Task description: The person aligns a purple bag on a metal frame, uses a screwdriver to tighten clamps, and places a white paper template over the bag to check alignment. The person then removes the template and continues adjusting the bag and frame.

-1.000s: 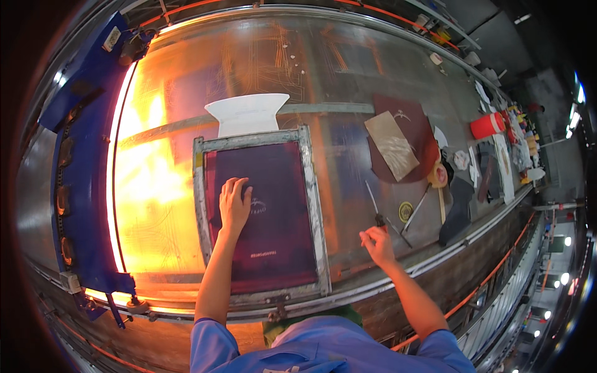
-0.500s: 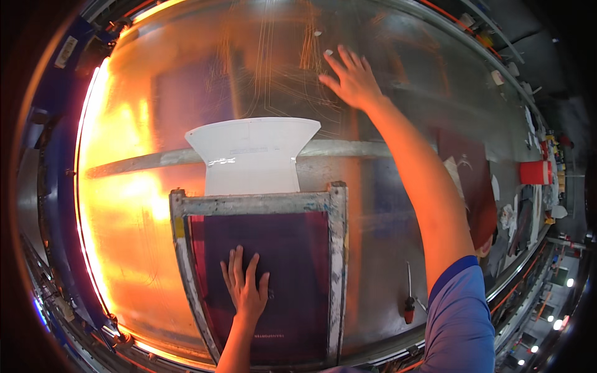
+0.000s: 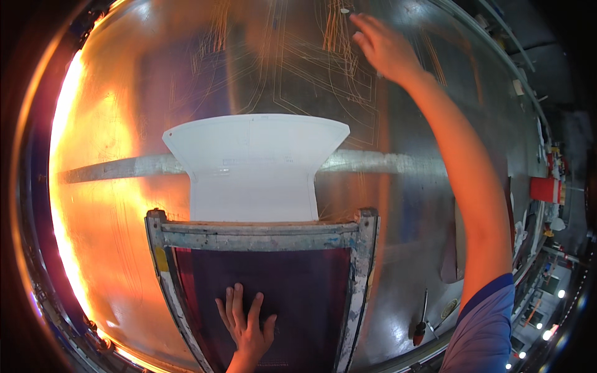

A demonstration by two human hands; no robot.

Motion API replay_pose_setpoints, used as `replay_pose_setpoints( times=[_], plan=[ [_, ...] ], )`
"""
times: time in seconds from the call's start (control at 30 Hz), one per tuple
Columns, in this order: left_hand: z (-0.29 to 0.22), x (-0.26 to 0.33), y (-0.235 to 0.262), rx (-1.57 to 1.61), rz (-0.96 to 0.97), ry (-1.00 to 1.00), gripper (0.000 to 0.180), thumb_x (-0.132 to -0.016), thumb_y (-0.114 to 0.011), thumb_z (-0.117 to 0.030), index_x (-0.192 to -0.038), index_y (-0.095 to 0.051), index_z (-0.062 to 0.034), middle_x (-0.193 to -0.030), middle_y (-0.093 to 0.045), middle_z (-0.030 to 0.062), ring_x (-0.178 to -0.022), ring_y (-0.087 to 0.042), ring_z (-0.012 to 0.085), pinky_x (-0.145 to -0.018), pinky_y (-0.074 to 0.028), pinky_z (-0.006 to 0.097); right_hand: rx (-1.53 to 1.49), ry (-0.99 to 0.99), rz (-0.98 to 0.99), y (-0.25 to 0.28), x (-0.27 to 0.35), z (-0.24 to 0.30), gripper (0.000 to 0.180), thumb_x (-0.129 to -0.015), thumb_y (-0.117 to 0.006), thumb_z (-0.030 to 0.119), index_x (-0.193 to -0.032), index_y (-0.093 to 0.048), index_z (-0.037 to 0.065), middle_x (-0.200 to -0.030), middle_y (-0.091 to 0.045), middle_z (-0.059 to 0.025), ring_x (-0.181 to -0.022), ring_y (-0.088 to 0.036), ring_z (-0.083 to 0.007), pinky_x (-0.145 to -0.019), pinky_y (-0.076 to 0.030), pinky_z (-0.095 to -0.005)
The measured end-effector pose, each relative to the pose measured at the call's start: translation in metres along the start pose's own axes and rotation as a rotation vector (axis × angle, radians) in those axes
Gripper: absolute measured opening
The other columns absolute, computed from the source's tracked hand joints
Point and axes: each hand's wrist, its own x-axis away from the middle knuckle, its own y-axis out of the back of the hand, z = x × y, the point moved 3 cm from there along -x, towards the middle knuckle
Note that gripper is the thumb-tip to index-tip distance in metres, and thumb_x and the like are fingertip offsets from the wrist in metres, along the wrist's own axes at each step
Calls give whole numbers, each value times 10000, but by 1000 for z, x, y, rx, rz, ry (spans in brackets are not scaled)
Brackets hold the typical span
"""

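My left hand [image 3: 247,320] lies with spread fingers on the dark purple mesh [image 3: 298,292] of a framed printing screen. That screen's worn grey metal frame [image 3: 255,238] rests on the table. From beneath its far bar a white flared sheet [image 3: 256,155] sticks out, its wide end away from me; the rest is hidden. My right hand [image 3: 385,46] is stretched far out over the table's far part, fingers extended, nothing visible in it. Just left of its fingertips is a small white scrap [image 3: 345,10].
The shiny metal table [image 3: 410,193] bears scratched outlines and a pale strip [image 3: 124,168]. Bright orange light glares along the left. At the near right lies a screwdriver [image 3: 421,320] with a red and black handle. A red container [image 3: 545,189] stands beyond the right edge.
My right hand has reached farther away and a little right. The whole view has shifted, so the screen and white sheet look larger. My left hand has stayed on the mesh.
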Motion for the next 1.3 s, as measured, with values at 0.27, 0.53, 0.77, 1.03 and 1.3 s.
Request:
replay_pose_setpoints(
  times=[0.27,0.53,0.77,1.03,1.3],
  plan=[
    [4,14,-5,-33,33,24,455,-1052,-464,-424,-1339,-596,-96,-1534,-413,269,-1451,-350,473,-1180,-178,687,456,-204,153,-6,-75,-39,694,-921,-529,51,-1563,-406,285,-1608,-355,-216,-1440,-409,-408,-1136,-408,-494],
    [-4,3,2,64,-37,-14,459,-1052,-478,-403,-1374,-622,-110,-1552,-436,244,-1471,-350,436,-1203,-170,637,275,-163,232,-6,-83,-70,643,-910,-519,26,-1513,-493,250,-1513,-477,-229,-1330,-527,-408,-1072,-460,-472],
    [-1,6,1,91,-26,-3,465,-1047,-486,-415,-1404,-603,-140,-1575,-415,219,-1484,-331,428,-1207,-157,632,402,-118,110,-15,-83,-40,504,-919,-503,28,-1385,-627,173,-1350,-617,-228,-1252,-583,-392,-1039,-479,-470],
    [2,11,0,39,85,10,458,-1035,-500,-436,-1348,-612,-121,-1530,-424,260,-1458,-353,446,-1190,-162,674,19,90,-77,-54,-147,117,416,-1026,-469,240,-1376,-620,75,-1402,-596,-202,-1277,-574,-373,-1060,-467,-470],
    [-3,4,3,98,75,-13,458,-980,-593,-382,-1376,-618,-153,-1563,-403,220,-1471,-351,410,-1203,-166,646,274,157,-5,-79,-109,184,561,-1058,-407,534,-1511,-487,211,-1625,-347,-129,-1522,-280,-321,-1213,-259,-557]
  ],
)
